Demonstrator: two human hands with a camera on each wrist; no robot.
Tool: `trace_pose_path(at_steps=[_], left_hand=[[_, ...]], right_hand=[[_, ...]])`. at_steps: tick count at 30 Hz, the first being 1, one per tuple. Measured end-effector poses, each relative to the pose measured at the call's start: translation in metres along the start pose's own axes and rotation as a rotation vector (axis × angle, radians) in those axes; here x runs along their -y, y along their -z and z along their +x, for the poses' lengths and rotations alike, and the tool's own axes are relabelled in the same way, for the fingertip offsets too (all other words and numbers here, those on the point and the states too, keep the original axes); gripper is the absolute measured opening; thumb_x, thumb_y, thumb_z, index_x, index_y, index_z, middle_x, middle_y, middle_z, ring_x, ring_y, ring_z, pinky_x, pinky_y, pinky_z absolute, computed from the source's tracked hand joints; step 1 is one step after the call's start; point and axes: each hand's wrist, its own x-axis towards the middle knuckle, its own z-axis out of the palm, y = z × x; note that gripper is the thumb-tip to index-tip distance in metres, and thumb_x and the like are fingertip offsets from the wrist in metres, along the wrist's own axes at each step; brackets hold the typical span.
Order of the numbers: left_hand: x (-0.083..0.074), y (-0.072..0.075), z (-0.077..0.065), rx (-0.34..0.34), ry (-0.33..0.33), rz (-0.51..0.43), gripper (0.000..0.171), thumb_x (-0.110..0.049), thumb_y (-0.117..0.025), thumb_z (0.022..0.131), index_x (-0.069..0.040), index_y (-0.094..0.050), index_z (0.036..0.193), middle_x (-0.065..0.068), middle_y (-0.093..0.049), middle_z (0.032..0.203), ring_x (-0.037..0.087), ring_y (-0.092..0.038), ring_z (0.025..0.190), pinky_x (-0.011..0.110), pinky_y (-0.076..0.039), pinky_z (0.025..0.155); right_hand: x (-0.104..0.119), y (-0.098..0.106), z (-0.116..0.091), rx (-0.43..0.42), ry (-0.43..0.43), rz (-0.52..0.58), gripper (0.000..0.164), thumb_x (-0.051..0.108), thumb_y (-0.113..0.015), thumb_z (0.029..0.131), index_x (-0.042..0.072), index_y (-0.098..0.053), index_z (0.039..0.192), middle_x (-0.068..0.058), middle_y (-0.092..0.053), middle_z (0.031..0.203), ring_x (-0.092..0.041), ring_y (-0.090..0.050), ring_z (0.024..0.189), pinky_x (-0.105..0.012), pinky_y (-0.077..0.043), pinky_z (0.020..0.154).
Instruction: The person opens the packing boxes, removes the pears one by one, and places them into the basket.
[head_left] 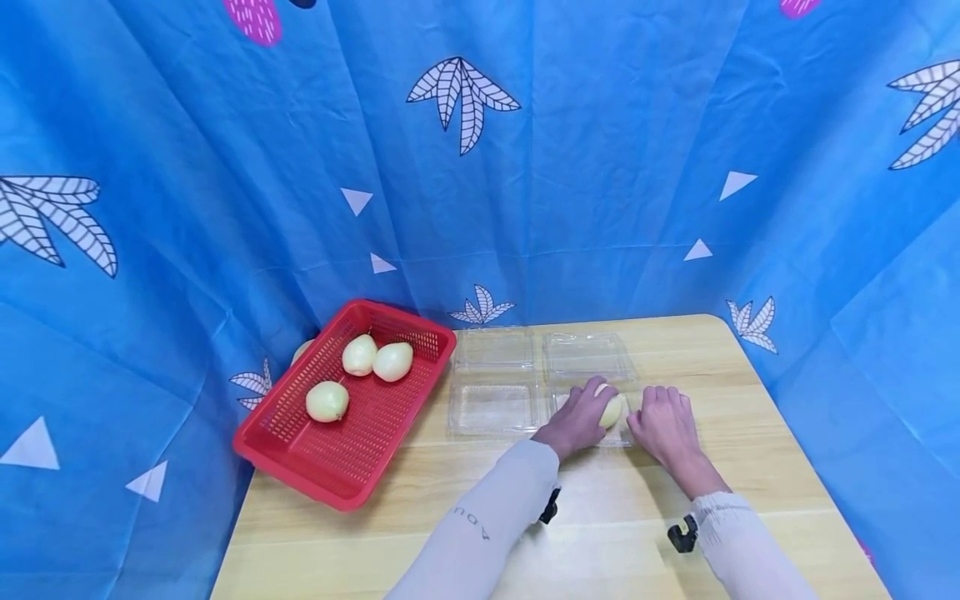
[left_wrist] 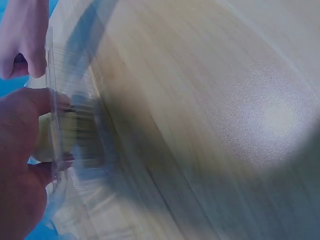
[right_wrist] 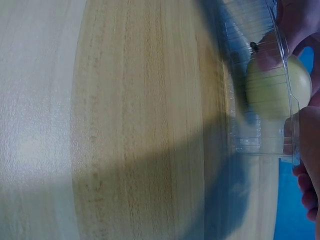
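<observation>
In the head view, my left hand (head_left: 576, 422) holds a pale yellow fruit (head_left: 612, 412) from above, inside a clear plastic container (right_wrist: 246, 144). The right wrist view has this fruit (right_wrist: 274, 90) behind the see-through wall, with a dark stem spot near the fingers. My right hand (head_left: 666, 427) is at the container's right side with curled fingers. It pinches the rim there, the thumb showing through the plastic. The left wrist view catches the left thumb and fingers around the fruit (left_wrist: 46, 137).
At the left stands a red plastic basket (head_left: 341, 492) with several pale fruits (head_left: 327, 402) inside. More clear containers (head_left: 493, 407) sit in rows behind and left of my hands. A blue patterned curtain (head_left: 600, 208) surrounds the wooden table (head_left: 750, 433).
</observation>
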Motion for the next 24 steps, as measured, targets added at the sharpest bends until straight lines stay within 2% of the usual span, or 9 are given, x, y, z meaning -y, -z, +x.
trace_pose_path(at_steps=[7, 10, 13, 19, 24], left_hand=[[0.012, 0.003, -0.003, -0.061, -0.058, 0.024, 0.075, -0.018, -0.081, 0.081, -0.031, -0.053, 0.150, 0.001, -0.044, 0.160, 0.031, -0.057, 0.119, 0.027, -0.056, 0.092], [0.016, 0.006, -0.004, -0.077, -0.083, 0.060, 0.074, -0.020, -0.081, 0.080, -0.032, -0.054, 0.149, 0.000, -0.045, 0.157, 0.030, -0.056, 0.118, 0.024, -0.056, 0.087], [0.018, 0.009, -0.004, -0.114, -0.118, 0.134, 0.072, -0.024, -0.081, 0.081, -0.032, -0.055, 0.147, 0.000, -0.046, 0.155, 0.028, -0.056, 0.115, 0.020, -0.056, 0.080], [0.022, 0.019, -0.004, -0.202, -0.224, 0.322, 0.067, -0.029, -0.081, 0.083, -0.030, -0.057, 0.145, 0.001, -0.050, 0.150, 0.025, -0.059, 0.106, 0.023, -0.055, 0.084], [0.025, 0.034, -0.006, -0.234, -0.269, 0.386, 0.067, -0.026, -0.079, 0.083, -0.030, -0.057, 0.146, 0.001, -0.051, 0.149, 0.025, -0.059, 0.101, 0.024, -0.054, 0.084]], right_hand=[[0.000, -0.001, 0.000, 0.010, -0.014, 0.011, 0.023, 0.019, -0.066, 0.086, -0.001, -0.054, 0.082, -0.017, -0.056, 0.076, -0.037, -0.054, 0.079, -0.048, -0.044, 0.072], [0.001, 0.000, 0.000, 0.007, -0.014, 0.007, 0.024, 0.019, -0.067, 0.086, -0.001, -0.054, 0.083, -0.018, -0.056, 0.077, -0.038, -0.054, 0.080, -0.048, -0.044, 0.072], [0.002, 0.000, 0.000, 0.007, -0.010, 0.001, 0.024, 0.019, -0.067, 0.086, -0.001, -0.054, 0.083, -0.018, -0.057, 0.077, -0.038, -0.054, 0.079, -0.048, -0.044, 0.072], [0.002, 0.001, 0.000, 0.022, -0.013, -0.004, 0.024, 0.019, -0.066, 0.087, -0.002, -0.054, 0.084, -0.018, -0.057, 0.079, -0.038, -0.054, 0.080, -0.048, -0.045, 0.072], [0.001, 0.001, 0.001, 0.022, -0.005, -0.015, 0.026, 0.020, -0.067, 0.087, -0.002, -0.055, 0.084, -0.018, -0.057, 0.078, -0.037, -0.054, 0.079, -0.047, -0.045, 0.071]])
